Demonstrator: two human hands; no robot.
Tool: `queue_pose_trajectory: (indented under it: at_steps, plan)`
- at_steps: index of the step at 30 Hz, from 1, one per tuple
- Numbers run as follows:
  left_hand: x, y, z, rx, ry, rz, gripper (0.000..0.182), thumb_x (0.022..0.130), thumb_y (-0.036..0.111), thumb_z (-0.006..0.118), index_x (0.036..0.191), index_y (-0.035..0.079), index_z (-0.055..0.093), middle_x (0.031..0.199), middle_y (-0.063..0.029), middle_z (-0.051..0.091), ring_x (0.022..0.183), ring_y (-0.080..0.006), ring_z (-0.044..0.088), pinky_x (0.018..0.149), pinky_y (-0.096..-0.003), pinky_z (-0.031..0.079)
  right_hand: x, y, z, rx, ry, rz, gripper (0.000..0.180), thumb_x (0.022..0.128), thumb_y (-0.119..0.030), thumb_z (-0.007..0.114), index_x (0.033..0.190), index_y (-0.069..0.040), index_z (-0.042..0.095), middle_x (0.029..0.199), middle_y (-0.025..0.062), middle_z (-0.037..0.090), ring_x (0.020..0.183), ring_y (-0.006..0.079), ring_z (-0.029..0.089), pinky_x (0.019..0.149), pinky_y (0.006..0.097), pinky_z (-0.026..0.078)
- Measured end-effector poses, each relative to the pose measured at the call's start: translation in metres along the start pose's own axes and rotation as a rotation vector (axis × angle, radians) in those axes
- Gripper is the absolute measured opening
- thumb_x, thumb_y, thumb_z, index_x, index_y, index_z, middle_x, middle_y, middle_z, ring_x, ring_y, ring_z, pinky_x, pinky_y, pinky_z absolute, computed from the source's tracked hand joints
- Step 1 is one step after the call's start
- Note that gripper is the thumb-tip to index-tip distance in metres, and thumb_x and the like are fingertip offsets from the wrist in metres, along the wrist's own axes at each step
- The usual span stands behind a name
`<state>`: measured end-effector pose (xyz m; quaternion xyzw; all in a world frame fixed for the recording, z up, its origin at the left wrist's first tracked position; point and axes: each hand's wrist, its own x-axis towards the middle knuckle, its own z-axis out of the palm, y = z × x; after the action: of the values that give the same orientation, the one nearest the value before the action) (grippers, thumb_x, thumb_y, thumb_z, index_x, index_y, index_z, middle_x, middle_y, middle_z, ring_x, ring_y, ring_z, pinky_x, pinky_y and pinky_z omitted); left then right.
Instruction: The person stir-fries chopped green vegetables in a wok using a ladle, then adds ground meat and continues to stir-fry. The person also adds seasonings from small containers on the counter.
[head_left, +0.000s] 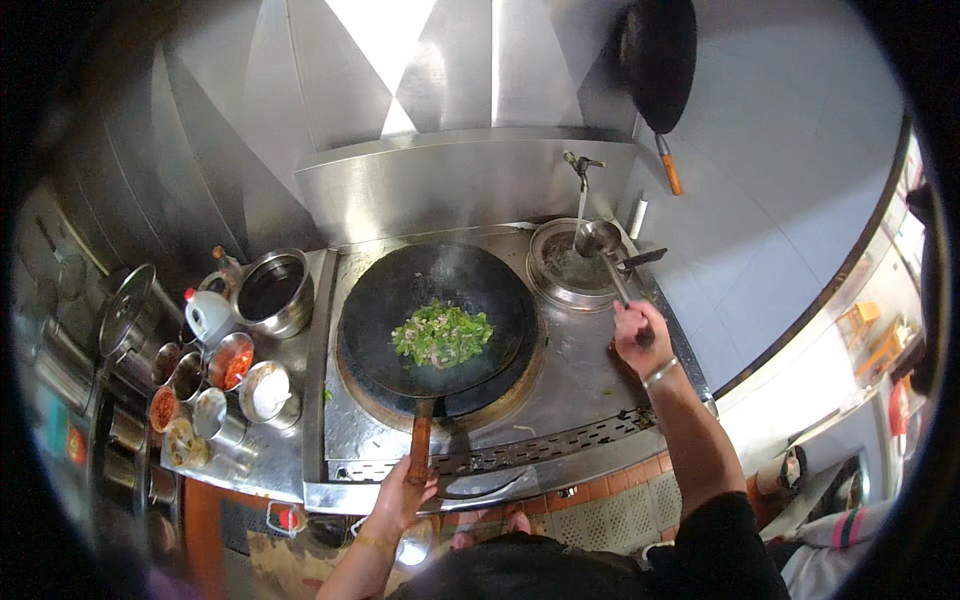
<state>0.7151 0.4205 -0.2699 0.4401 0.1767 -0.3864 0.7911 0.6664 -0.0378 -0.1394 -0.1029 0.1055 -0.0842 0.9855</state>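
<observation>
My left hand (403, 491) grips the wooden handle (421, 442) of a dark wok (367, 337), which rests on the round burner. Chopped green vegetables with small pale pieces of what looks like meat (442, 334) lie heaped in the wok's middle. Off to the right, my right hand (643, 337) is closed around the handle of a metal ladle (598, 238). The ladle's bowl is over a metal basin of water (536, 255), beside the stream falling from a faucet (581, 166).
Left of the stove are several seasoning containers (219, 415), a large pot of dark liquid (306, 289) and a white plastic jug (208, 315). Another wok (664, 67) hangs at upper right. A slotted drain (540, 451) runs along the stove front. A striped sleeve (847, 529) shows at lower right.
</observation>
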Motion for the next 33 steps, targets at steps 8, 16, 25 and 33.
queue_pose_trajectory:
  at_steps: [8, 16, 25, 33]
  plan:
    - [-0.055, 0.005, -0.02, -0.028, 0.202, 0.039, 0.032, 0.09, 0.033, 0.053, 0.112, 0.01, 0.048, 0.1, -0.0085, 0.054, 0.096, -0.0235, 0.053, 0.075, -0.0371, 0.046, 0.061, -0.026, 0.006, 0.315, -0.264, -0.022, 0.029, 0.083, -0.004, 0.055, 0.104, 0.008, 0.04, 0.065, -0.001, 0.048, 0.058, 0.011, 0.048, 0.057, 0.0234, 0.042]
    - [-0.032, 0.011, 0.026, 0.028, -0.063, 0.03, 0.027, 0.091, 0.024, 0.056, 0.111, 0.007, 0.047, 0.09, -0.0085, 0.058, 0.083, -0.0211, 0.058, 0.071, -0.0343, 0.049, -0.051, 0.012, 0.047, -0.053, -0.128, 0.096, 0.031, 0.085, -0.013, 0.052, 0.111, 0.003, 0.045, 0.061, -0.0062, 0.044, 0.049, 0.0072, 0.045, 0.046, 0.0209, 0.039]
    - [-0.02, 0.007, 0.031, -0.013, -0.113, 0.05, 0.015, 0.092, 0.016, 0.054, 0.102, 0.007, 0.048, 0.079, -0.0056, 0.055, 0.06, -0.0156, 0.052, 0.055, -0.0302, 0.047, -0.112, 0.09, 0.079, -0.397, 0.038, 0.352, 0.026, 0.086, -0.014, 0.046, 0.109, 0.0, 0.05, 0.061, -0.004, 0.039, 0.044, 0.0061, 0.039, 0.039, 0.0206, 0.029]
    - [-0.016, 0.005, 0.027, 0.014, -0.155, 0.063, 0.016, 0.092, 0.018, 0.054, 0.099, 0.008, 0.045, 0.078, -0.004, 0.054, 0.059, -0.0149, 0.051, 0.053, -0.0286, 0.044, -0.028, 0.138, 0.078, -1.0, 0.052, 0.253, 0.018, 0.082, -0.009, 0.053, 0.098, -0.002, 0.049, 0.06, 0.0015, 0.049, 0.043, 0.0127, 0.045, 0.037, 0.0258, 0.036]
